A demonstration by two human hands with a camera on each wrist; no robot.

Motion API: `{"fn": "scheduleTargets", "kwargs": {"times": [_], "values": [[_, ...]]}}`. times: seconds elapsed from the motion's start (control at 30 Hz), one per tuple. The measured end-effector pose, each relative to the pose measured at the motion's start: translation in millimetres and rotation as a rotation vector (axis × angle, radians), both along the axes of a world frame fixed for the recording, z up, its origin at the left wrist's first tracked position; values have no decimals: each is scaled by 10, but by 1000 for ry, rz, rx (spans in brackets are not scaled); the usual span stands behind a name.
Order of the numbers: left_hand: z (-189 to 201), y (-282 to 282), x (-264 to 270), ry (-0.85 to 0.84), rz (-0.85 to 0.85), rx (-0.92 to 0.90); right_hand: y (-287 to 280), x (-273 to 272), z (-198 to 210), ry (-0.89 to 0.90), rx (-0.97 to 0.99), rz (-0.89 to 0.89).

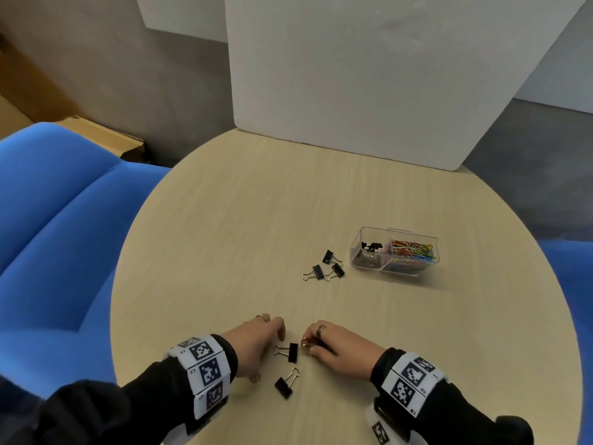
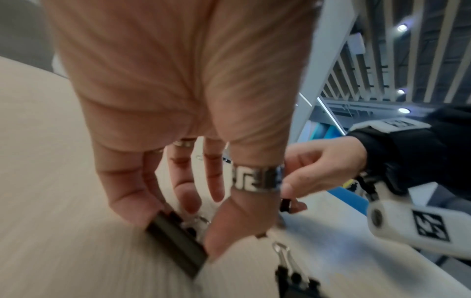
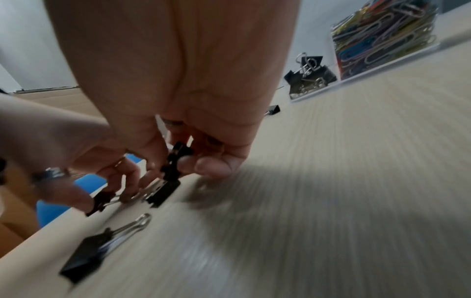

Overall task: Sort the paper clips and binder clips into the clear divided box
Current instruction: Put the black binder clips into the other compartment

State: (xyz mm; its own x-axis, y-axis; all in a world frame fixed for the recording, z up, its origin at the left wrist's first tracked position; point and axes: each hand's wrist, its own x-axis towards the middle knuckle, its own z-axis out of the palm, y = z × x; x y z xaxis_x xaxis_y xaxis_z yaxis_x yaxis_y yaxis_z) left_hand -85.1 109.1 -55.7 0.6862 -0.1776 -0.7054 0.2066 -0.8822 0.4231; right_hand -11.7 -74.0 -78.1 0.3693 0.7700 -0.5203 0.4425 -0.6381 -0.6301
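We see a round pale wood bench (image 1: 244, 220) with a white foam board (image 1: 369, 75) standing at its far edge and blue seating (image 1: 57, 220) to the left. On the right half of the bench sits the clear divided box (image 1: 395, 251): colourful paper clips (image 1: 412, 248) fill its right compartments, and black binder clips (image 1: 371, 245) lie in its left one. Just left of the box, three loose binder clips (image 1: 324, 268) lie clustered on the wood, well apart from our hands. Both hands are at the near edge, close together. Our left hand (image 1: 256, 342) has its thumb and little finger curled onto a binder clip (image 2: 175, 240) at the bench surface, as the left wrist view shows. Our right hand (image 1: 333, 346) pinches a small black binder clip (image 3: 175, 161) between thumb and fingertips, just above the wood. Between the hands lies another binder clip (image 1: 288, 351), and one more (image 1: 286, 383) rests nearer to us, untouched.
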Motion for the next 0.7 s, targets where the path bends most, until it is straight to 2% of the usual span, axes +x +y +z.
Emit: {"fn": "scheduleTargets", "kwargs": {"times": [0.17, 0.33, 0.43, 0.53, 0.6, 0.7], "values": [[9, 142, 108, -44, 93, -77, 90, -175, 34, 125, 55, -75], [-25, 246, 199, -53, 228, -176, 140, -272, 60, 130, 19, -32], [-40, 275, 223, -10, 316, -301, 140, -304, 67, 67, -25, 59], [-45, 249, 210, 70, 385, -387, 136, -352, 41, -87, -72, 170], [-59, 200, 208, 93, 426, -377, 114, -372, 12, -181, -62, 217], [-78, 117, 225, 78, 407, -334, 48, -344, -10, -196, -41, 149]]}}
